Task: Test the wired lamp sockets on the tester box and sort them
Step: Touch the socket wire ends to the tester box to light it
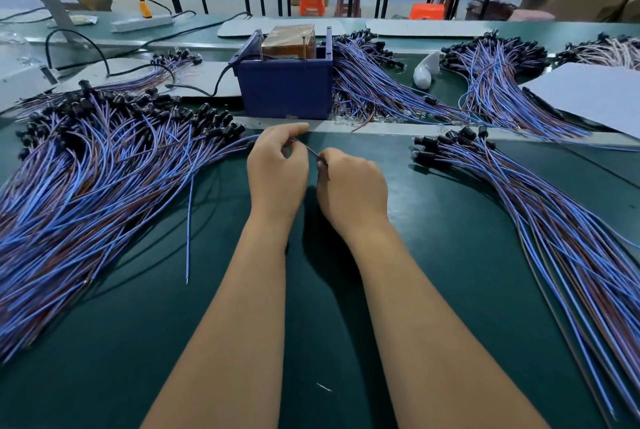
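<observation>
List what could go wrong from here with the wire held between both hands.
1. The left hand and right hand pinch one thin wire beside the big left pile; its tail could snag neighbours and drag them along.
2. A loose blue wire lies apart from the piles and may get missed.
3. The tester box stands between piles, so tested and untested could mix.
</observation>
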Tool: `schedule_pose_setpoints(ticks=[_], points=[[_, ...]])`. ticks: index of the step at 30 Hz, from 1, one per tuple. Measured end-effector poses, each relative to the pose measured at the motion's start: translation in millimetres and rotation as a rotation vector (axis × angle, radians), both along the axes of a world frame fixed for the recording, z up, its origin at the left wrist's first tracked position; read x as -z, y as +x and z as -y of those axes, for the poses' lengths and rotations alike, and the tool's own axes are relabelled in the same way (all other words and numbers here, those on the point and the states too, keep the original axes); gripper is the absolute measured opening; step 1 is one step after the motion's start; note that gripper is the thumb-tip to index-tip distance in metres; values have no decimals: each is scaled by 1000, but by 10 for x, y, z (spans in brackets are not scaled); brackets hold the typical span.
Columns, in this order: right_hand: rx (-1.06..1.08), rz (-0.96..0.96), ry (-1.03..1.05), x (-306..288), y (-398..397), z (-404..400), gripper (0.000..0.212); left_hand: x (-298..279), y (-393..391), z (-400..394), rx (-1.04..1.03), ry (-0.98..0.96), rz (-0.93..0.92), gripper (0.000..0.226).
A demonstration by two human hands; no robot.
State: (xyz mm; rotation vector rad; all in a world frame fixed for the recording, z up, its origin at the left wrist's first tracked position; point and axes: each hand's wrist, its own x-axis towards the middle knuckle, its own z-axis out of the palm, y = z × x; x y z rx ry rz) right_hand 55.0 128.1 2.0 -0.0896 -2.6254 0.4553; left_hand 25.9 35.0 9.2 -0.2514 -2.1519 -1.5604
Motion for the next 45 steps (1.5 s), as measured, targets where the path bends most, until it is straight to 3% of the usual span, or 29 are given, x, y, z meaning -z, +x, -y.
schedule_pose_setpoints(ticks=[3, 5, 10, 16, 19, 24, 30, 34, 38, 42, 45], points=[[18, -5, -384, -49, 9, 3, 20, -37, 30, -2, 23, 160, -56, 36], [38, -31, -624, -80, 13, -3, 19, -32, 26, 7, -34, 168, -47, 31], [54, -154, -1134, -156, -10, -125, 15, 25, -42, 30, -127, 217, 142, 24], [-271, -126, -1786, -270, 7, -273, 13, 58, -94, 19, -3, 330, 329, 25], [-374, 82, -1760, -279, 42, -262, 13, 30, -98, -18, 78, 357, 386, 26], [-456, 431, -1431, -218, 83, -119, 11, -8, -111, -8, 184, 567, 489, 29], [-600, 577, -1223, -167, 72, -154, 10, -15, -147, 62, 149, 699, 480, 25], [-691, 603, -1260, -145, 75, -179, 10, -15, -148, 64, 101, 680, 487, 23], [-663, 608, -1313, -138, 45, -187, 44, -25, -100, 69, 144, 567, 578, 11], [-511, 432, -1482, -96, -2, -170, 29, -174, -30, -9, 273, 490, 705, 9], [-453, 290, -1537, -61, -17, -145, 14, -143, 5, -12, 328, 411, 593, 22]])
